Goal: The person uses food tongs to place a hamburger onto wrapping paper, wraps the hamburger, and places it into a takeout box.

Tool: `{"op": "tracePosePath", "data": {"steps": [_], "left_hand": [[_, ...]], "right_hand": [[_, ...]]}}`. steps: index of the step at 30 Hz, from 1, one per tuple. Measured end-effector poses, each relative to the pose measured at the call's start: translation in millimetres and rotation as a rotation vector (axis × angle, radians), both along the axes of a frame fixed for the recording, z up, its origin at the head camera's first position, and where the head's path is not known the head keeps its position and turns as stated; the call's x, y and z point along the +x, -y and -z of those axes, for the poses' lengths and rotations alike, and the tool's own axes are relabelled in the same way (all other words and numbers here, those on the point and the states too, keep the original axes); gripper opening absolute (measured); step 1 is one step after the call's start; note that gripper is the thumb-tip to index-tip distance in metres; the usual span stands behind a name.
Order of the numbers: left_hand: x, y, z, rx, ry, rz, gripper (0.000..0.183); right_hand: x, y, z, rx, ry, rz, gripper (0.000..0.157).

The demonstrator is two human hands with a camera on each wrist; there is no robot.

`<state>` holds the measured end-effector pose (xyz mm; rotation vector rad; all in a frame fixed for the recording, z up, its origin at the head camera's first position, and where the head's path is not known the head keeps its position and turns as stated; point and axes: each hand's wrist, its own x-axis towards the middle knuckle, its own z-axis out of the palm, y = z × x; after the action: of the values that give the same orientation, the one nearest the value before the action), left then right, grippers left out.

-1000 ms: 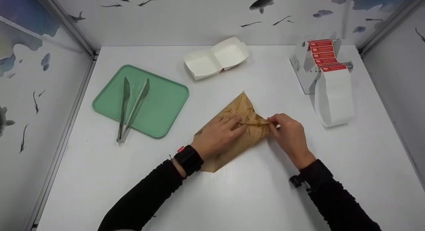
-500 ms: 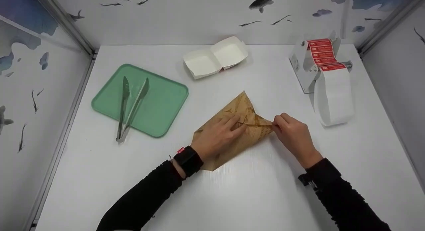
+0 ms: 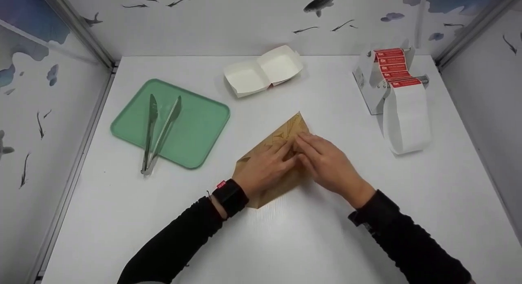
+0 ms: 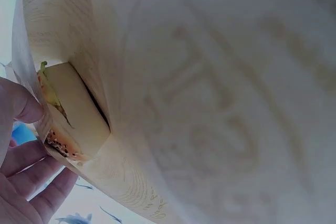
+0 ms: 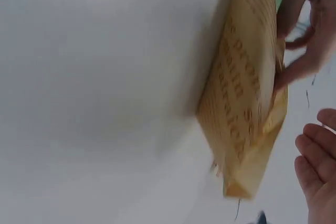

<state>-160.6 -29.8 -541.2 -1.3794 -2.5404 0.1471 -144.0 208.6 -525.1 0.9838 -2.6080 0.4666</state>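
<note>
A brown printed sheet of wrapping paper [image 3: 281, 190] lies folded at the middle of the white table. Inside its fold, the left wrist view reveals a filled sesame bun [image 4: 79, 108] with a green leaf at its edge; the head view hides it. My left hand [image 3: 263, 167] presses on top of the paper with fingers extended. Stretched over the paper's right side, the straight fingers of my right hand [image 3: 328, 163] meet the left fingertips. The paper's right corner is hidden under the hands. In the right wrist view the right palm [image 5: 317, 166] faces the paper.
To the left is a green tray [image 3: 195, 141] with metal tongs [image 3: 163, 133] lying across it, their joined end past the tray's edge. An open white carton [image 3: 261, 72] stands at the back. A label dispenser [image 3: 391, 84] with red labels stands at back right.
My right hand has released the paper's right corner and moved left onto the paper, and the corner has come in from the right. My left hand stays nearly still.
</note>
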Motion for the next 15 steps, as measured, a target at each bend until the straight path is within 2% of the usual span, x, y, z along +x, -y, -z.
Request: {"op": "tracePosePath", "data": {"steps": [4, 6, 8, 11, 15], "left_hand": [[-2.1, 1.5, -1.2, -0.009, 0.016, 0.002, 0.048], [-4.1, 4.5, -2.5, 0.023, 0.078, 0.016, 0.048], [-7.5, 8.5, -3.9, 0.086, 0.177, 0.033, 0.048], [-15.6, 16.2, -5.5, 0.228, 0.373, 0.082, 0.048], [-33.4, 23.7, -12.1, 0.392, 0.602, 0.112, 0.045]], "right_hand": [[-4.8, 14.9, 11.2, 0.119, 0.190, 0.020, 0.061], [-6.0, 14.5, 14.3, 0.141, 0.266, 0.041, 0.063], [-7.4, 13.0, 17.0, 0.156, 0.304, 0.042, 0.065], [-8.1, 12.3, 20.4, 0.182, 0.278, 0.028, 0.069], [-7.9, 13.4, 25.0, 0.222, 0.160, 0.025, 0.070]]}}
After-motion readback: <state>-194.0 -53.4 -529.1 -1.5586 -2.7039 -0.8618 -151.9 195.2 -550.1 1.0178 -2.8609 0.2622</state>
